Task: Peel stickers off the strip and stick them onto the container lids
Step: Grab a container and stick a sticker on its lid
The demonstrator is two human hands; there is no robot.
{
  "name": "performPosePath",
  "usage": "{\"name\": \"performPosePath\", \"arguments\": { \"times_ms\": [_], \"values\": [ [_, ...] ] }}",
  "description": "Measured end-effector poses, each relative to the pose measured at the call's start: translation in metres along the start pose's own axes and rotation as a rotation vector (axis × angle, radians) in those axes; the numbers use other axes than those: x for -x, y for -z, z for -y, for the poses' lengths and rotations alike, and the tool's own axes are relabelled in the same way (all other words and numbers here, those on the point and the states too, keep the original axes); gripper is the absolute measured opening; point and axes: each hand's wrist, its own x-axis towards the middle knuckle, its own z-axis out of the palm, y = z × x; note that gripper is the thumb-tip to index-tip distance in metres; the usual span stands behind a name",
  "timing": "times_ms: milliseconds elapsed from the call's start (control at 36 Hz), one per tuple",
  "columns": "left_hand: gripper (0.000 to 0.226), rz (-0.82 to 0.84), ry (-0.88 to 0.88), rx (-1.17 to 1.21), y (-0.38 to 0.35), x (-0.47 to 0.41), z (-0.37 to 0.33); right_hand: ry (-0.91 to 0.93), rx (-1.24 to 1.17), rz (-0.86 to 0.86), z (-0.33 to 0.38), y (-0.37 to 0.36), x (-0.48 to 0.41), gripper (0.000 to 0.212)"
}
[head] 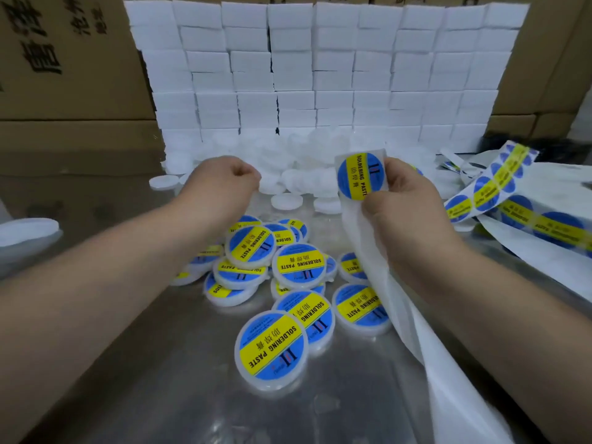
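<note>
Far left: stacked cardboard boxes point(64, 59), matte brown, printed. The desk point(166, 379) is bare sheet metal, glossy and scuffed.

The left hand point(224, 184) reaches forward with knuckles up and fingers curled under. Its fingertips sit at the near edge of the blank lids point(298, 179). Whether it pinches one already can't be told, since the fingertips are hidden.

The blank lids are a loose heap of flat, smooth white plastic discs, just ahead and right of the left hand. That hand is clearly the nearer one for the pickup.

Behind the heap is a wall of white blocks point(320, 75), rectangular and soft-looking, probably foam.

Near centre, the labelled lids point(275, 283) are piled and overlapping, tilted every way, with glossy faces.

The sticker point(360, 176) is round and blue with a yellow band. It's held up facing the camera, and the band runs near vertical. It's just right of the heap and apart from any lid.

The right hand point(407, 200) pinches the strip point(464, 408) at the sticker's right edge. The emptied backing is thin and limp, and it drapes down toward the camera.

Judgement: the next move turns on closing the gap between a lid on the left and the sticker on the right.

Far right: spare strips point(499, 184) lie tangled on the desk.
</note>
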Motion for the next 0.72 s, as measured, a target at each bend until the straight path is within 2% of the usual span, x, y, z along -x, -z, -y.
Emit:
{"name": "performPosePath", "arguments": {
  "times_ms": [167,333,444,528,611,667,722],
  "values": [
    [0.025,0.176,-0.017,-0.329,-0.012,-0.063,0.014,-0.028,0.065,-0.041,-0.004,-0.001,-0.001,0.054],
    [0.029,0.423,-0.193,-0.71,-0.046,-0.081,0.011,-0.008,0.061,-0.016,-0.004,-0.001,-0.001,0.067],
    [0.023,0.5,-0.203,-0.818,-0.063,-0.082,0.007,0.007,0.069,-0.002,-0.005,-0.001,0.001,0.064],
    [0.014,0.477,-0.22,-0.852,-0.066,-0.08,0.01,-0.017,0.092,-0.015,-0.005,0.0,0.002,0.056],
    [0.011,0.402,-0.182,-0.625,-0.063,-0.081,0.012,-0.064,0.122,-0.042,-0.003,-0.001,0.001,0.046],
    [0.011,0.289,-0.041,-0.24,-0.056,-0.078,0.005,-0.067,0.125,-0.053,-0.002,-0.001,0.001,0.039],
    [0.009,0.228,0.16,0.243,-0.045,-0.069,-0.007,-0.057,0.121,-0.063,-0.002,-0.001,0.0,0.033]
  ]
}}
